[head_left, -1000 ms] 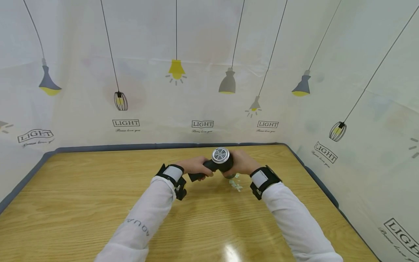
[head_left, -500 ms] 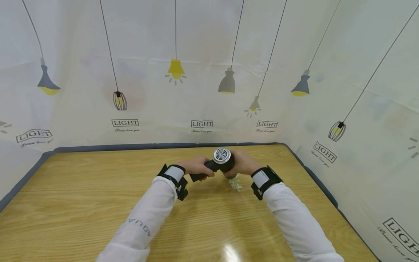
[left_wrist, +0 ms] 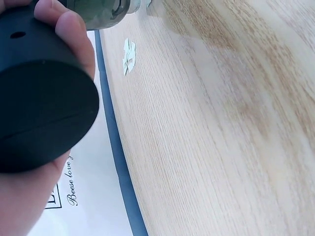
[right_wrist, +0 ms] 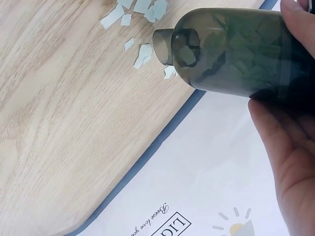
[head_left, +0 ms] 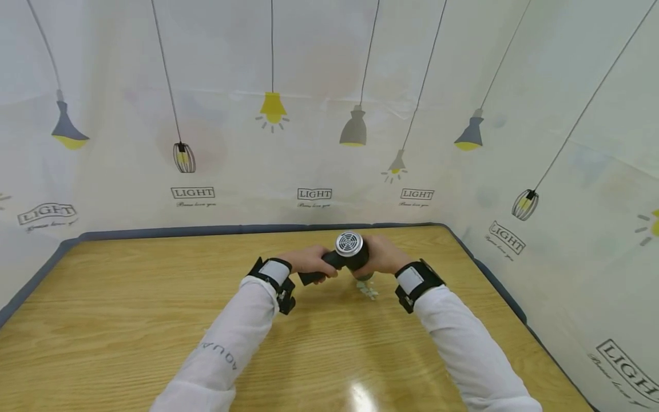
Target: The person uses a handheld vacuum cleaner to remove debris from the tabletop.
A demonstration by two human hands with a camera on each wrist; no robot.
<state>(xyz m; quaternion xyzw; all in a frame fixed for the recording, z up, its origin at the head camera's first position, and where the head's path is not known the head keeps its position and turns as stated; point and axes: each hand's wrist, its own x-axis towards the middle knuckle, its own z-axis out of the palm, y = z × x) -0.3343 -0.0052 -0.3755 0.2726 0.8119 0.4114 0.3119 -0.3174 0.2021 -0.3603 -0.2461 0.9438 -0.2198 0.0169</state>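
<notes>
A black handheld vacuum cleaner (head_left: 349, 245) with a round silver vent is held above the table in both hands. My left hand (head_left: 307, 260) grips its handle, whose flat black end (left_wrist: 44, 115) fills the left of the left wrist view. My right hand (head_left: 382, 256) holds the body, fingers and thumb around it. The smoky see-through dust cup (right_wrist: 231, 54) has many paper scraps inside, and its short nozzle (right_wrist: 164, 46) points at the tabletop. Close to the nozzle lie several loose pale paper scraps (head_left: 368, 289); whether the nozzle touches the table I cannot tell.
The wooden table (head_left: 154, 297) stretches out on both sides and toward me. A dark blue-grey strip (head_left: 216, 230) edges it at the back and right. Behind stands a pale curtain (head_left: 231, 143) printed with lamps and lettering.
The patch of scraps by the nozzle looks slightly smaller. The vacuum cleaner has shifted slightly right relative to the background, both hands keeping hold of it. The head view has turned slightly to the right.
</notes>
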